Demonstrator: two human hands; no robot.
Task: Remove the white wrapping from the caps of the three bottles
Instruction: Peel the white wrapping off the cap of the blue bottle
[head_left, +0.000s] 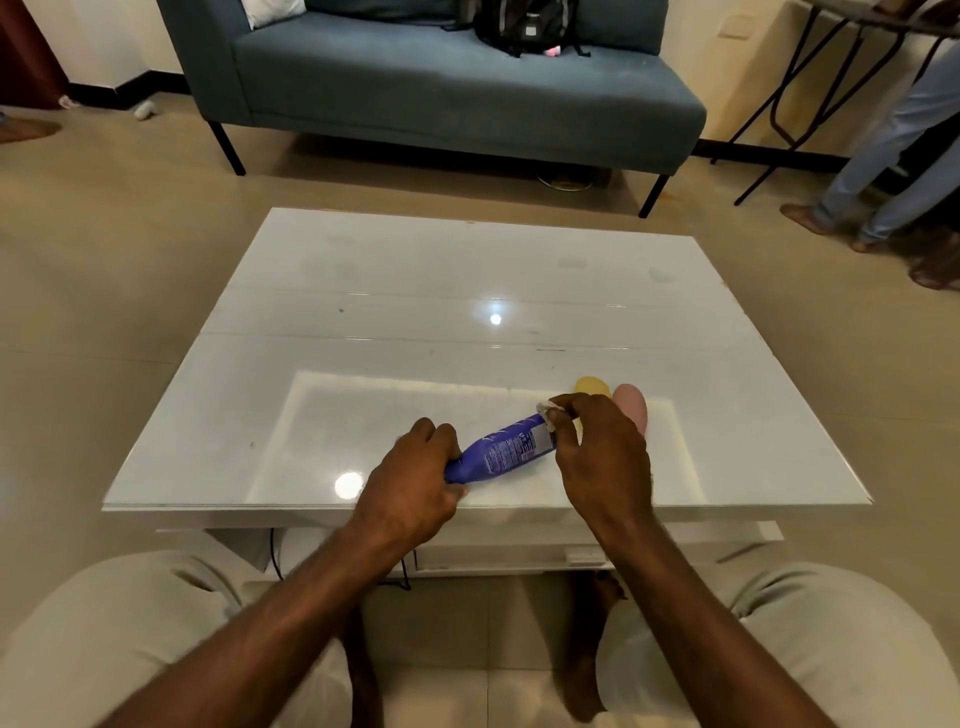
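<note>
While the blue bottle (511, 448) slants from lower left to upper right in the lower middle of the frame, both hands are closed on it over the near part of the glossy white table (415, 291). The left hand (415, 478) grips the bottle's bottom end, fingers curled round it, close to the table's front edge. The right hand (602, 452) is at the cap end, where its thumb and fingertips pinch the white wrapping (548, 410); a crumpled bit of it shows just left of the fingers. Whether the bottle rests on the tabletop or is held slightly above it cannot be told.

Just beyond the right hand, right of centre, are the other two bottles, side by side and touching or nearly so: a yellow bottle (591, 387) and, to its right, a pink bottle (632, 408). The hand hides their lower parts (so their caps cannot be seen).

Across the top of the frame stands a blue-grey sofa (441, 83) with a black backpack (524, 23) on its seat. At the upper right are another person's legs (893, 156) in light trousers. The seated person's knees fill the bottom corners.
</note>
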